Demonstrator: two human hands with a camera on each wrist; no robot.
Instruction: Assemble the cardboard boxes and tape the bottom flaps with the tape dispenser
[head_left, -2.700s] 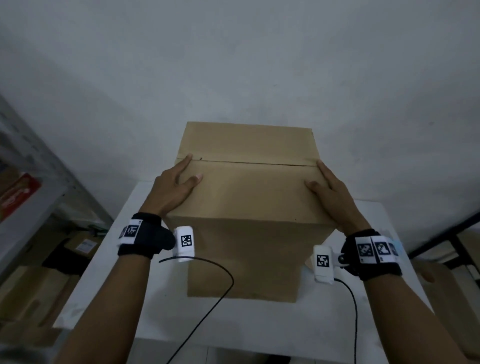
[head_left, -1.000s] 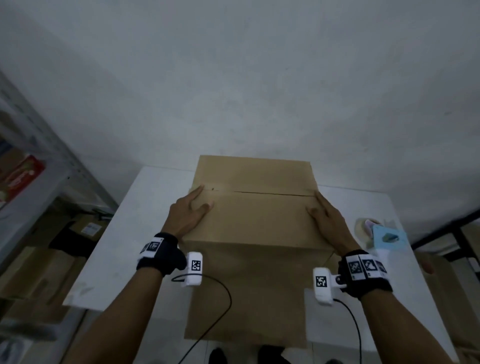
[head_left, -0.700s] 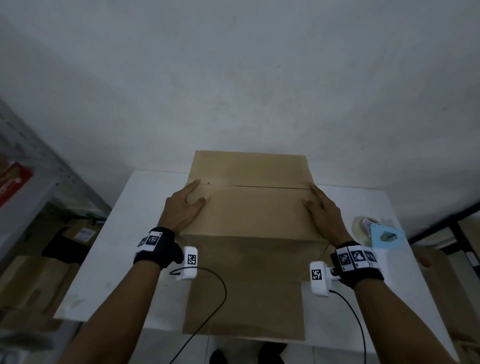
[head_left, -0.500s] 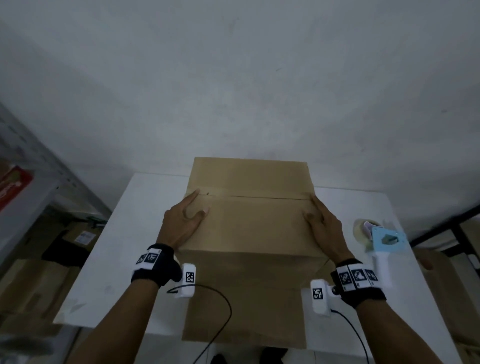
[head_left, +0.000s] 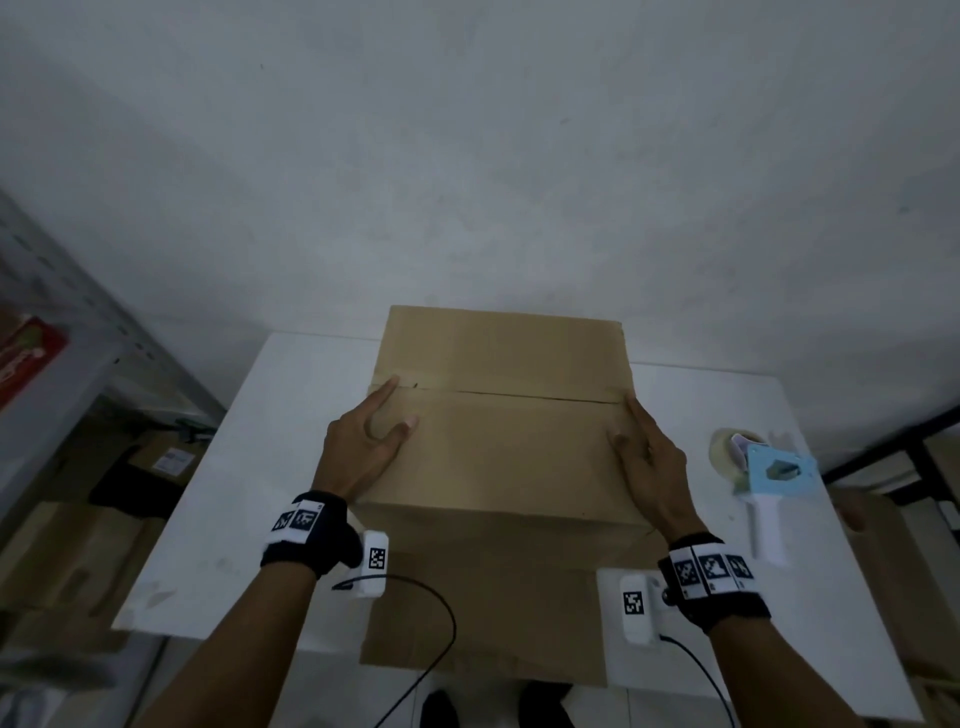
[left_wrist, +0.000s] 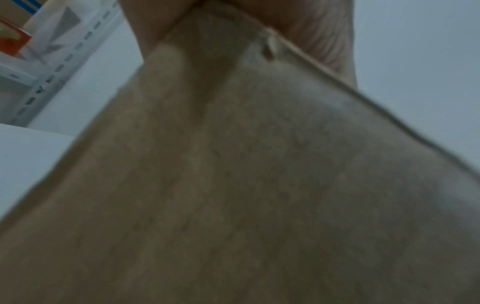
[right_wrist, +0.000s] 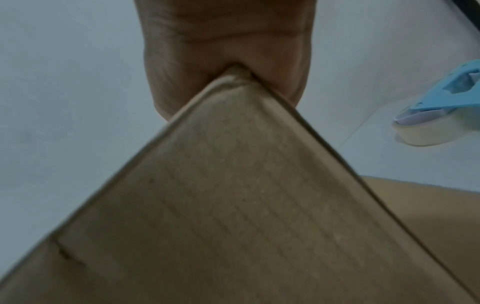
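A brown cardboard box (head_left: 498, 452) stands on the white table (head_left: 260, 467) with its two long flaps folded shut on top, a seam running across between them. My left hand (head_left: 363, 441) lies flat on the near flap at its left end, fingers straight. My right hand (head_left: 647, 457) presses flat on the right end of the same flap, over the box's edge. The wrist views show the box (left_wrist: 233, 185) corner (right_wrist: 233, 185) close up under each palm. A light blue tape dispenser (head_left: 763, 483) with a white handle lies on the table to the right of the box, also seen as the dispenser (right_wrist: 441, 111).
A flat sheet of cardboard (head_left: 488, 597) lies under the box and hangs over the table's near edge. A metal shelf (head_left: 47, 374) with boxes stands on the left. More cardboard (head_left: 62, 551) sits on the floor at left. A black frame (head_left: 930, 431) is at right.
The box has come down lower in view and settled on the table. Both hands have stayed flat on the near flap. The tape dispenser has come into sight at right.
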